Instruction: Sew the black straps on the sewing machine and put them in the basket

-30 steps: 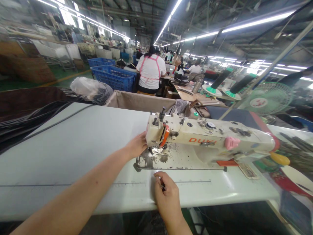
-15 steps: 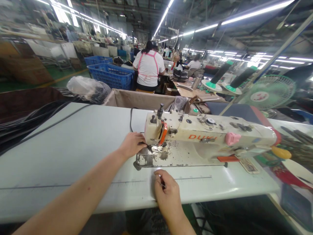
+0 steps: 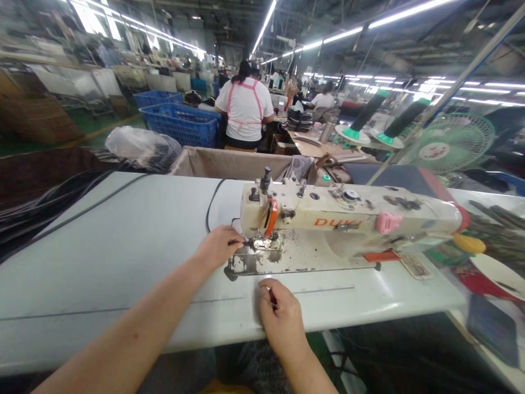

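A cream sewing machine (image 3: 353, 219) stands on the pale table (image 3: 123, 246). My left hand (image 3: 221, 246) is closed at the left of its needle area, pinching the end of a black strip (image 3: 209, 210) that curves over the table behind the hand. Near the table's front edge, below the machine's base plate, my right hand (image 3: 279, 309) is closed, thumb against fingers. Something small and thin shows between those fingers, too small to make out.
Behind the machine is a fabric-lined bin (image 3: 229, 161). Black strips (image 3: 45, 208) lie at the left. Thread cones (image 3: 367, 115) and a green fan (image 3: 447, 145) stand back right. A person in a white shirt (image 3: 246, 112) sits ahead, near a blue crate (image 3: 182, 126).
The view has shifted slightly. The black strip bows out further left behind my left hand, and its dark end now shows between my fingertips and the needle area. My right hand has hardly moved.
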Action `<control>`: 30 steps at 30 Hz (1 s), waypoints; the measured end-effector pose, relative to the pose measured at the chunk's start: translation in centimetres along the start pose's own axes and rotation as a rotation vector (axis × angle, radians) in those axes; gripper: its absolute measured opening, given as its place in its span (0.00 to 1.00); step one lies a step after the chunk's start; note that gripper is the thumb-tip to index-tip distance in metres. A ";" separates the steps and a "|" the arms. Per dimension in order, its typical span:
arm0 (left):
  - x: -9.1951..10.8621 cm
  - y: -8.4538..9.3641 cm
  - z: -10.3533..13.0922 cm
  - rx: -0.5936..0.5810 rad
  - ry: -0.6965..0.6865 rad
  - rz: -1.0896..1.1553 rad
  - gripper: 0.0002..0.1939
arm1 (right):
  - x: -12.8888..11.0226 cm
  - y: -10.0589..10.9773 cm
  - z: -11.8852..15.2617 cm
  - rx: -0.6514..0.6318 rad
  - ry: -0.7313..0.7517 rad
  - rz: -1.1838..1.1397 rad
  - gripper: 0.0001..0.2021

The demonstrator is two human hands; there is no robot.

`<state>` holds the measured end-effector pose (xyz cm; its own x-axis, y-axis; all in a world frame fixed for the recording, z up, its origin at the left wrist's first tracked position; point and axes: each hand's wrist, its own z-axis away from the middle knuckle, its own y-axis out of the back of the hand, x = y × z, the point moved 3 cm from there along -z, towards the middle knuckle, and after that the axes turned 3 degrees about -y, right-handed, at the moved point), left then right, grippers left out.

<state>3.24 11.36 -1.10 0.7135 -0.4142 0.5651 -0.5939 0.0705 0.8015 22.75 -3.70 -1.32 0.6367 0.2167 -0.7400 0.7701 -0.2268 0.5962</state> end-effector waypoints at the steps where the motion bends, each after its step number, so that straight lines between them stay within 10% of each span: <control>1: 0.1 0.1 0.0 -0.001 0.014 0.002 0.08 | -0.1 0.1 0.0 -0.001 0.006 0.000 0.11; 20: 5.0 -3.0 4.4 -0.002 0.285 0.129 0.13 | -0.7 0.6 0.0 -0.042 0.013 -0.002 0.10; 30: 7.0 -2.8 5.3 -0.210 0.254 -0.002 0.27 | -0.8 0.7 0.1 -0.032 -0.007 -0.040 0.10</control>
<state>7.94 3.48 -0.36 0.8002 -0.1768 0.5732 -0.5216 0.2666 0.8105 22.80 -4.16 -0.39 0.6051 0.2187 -0.7655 0.7959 -0.1874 0.5756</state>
